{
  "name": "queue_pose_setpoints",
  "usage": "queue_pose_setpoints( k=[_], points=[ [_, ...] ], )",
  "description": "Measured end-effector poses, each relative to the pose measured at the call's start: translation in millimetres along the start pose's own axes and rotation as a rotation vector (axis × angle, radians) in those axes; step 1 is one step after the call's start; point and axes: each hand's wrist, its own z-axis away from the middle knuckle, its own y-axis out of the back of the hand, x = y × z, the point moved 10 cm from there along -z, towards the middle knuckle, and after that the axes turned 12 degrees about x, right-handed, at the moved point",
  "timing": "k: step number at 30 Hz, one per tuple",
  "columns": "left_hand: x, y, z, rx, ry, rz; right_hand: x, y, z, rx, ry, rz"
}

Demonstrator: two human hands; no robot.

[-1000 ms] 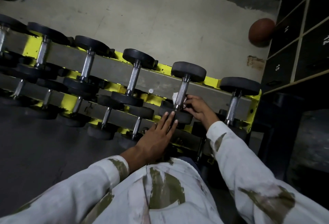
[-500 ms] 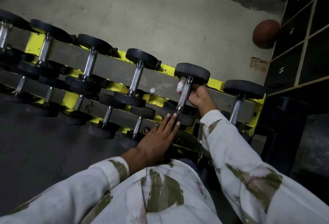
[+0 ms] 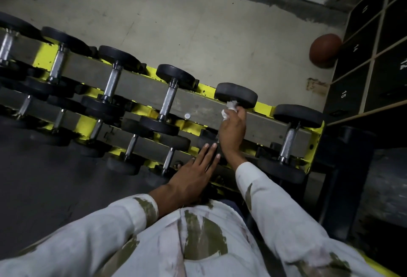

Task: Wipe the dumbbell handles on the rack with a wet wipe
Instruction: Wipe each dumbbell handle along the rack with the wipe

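Wiping with right grip [image 3: 233, 130] curled round wet wipe [image 3: 229, 109], against far dumbbell head [image 3: 235, 95]; handle lying nearward of that head, toward flat, empty left grip [image 3: 195, 176].

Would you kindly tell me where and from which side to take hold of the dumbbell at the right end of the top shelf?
Take the rightmost dumbbell by its bare metal handle, coming from above. It lies exposed over the rack between two black heads, which look too wide to grasp.
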Motion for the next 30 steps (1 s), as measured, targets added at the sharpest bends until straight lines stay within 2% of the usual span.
queue_pose_setpoints(
  k=[3,7,9,11,12,14,17,20,22,25,28,30],
  points=[
    [3,1,1,-0.017,-0.012,-0.011,-2,-2,3,-0.175,0.218,0.11],
    [7,5,-1,-0.002,0.011,0.002,-21,-15,10,-0.319,0.809,0.344],
    [7,7,-1,-0.001,0.019,-0.009,-26,-27,25,-0.495,1.042,0.425],
    [8,10,0,-0.005,0.021,-0.02,-25,-33,38,-0.681,1.176,0.471],
    [9,9,0,-0.004,0.022,-0.025,-27,-33,37,-0.714,1.211,0.481],
    [10,8,0,0.013,0.032,-0.024,-35,-31,20,-0.678,1.249,0.52],
    [10,1,-2,0.044,0.05,-0.019,-37,-35,-2,-0.676,1.12,0.605],
    [8,-4,-3,0.061,0.06,-0.042,-34,-53,35,-0.89,1.11,0.675],
    [8,-5,-3,0.077,0.072,-0.037,-32,-61,47,-1.013,1.019,0.686],
    [9,-6,-3,0.079,0.081,-0.045,-40,-59,39,-0.957,1.052,0.71],
    [11,-5,-2,0.067,0.088,-0.033,-41,-44,45,-0.864,1.085,0.571],
    [10,-4,-2,0.067,0.076,-0.036,-29,-31,41,-0.819,0.944,0.442]
  ],
)
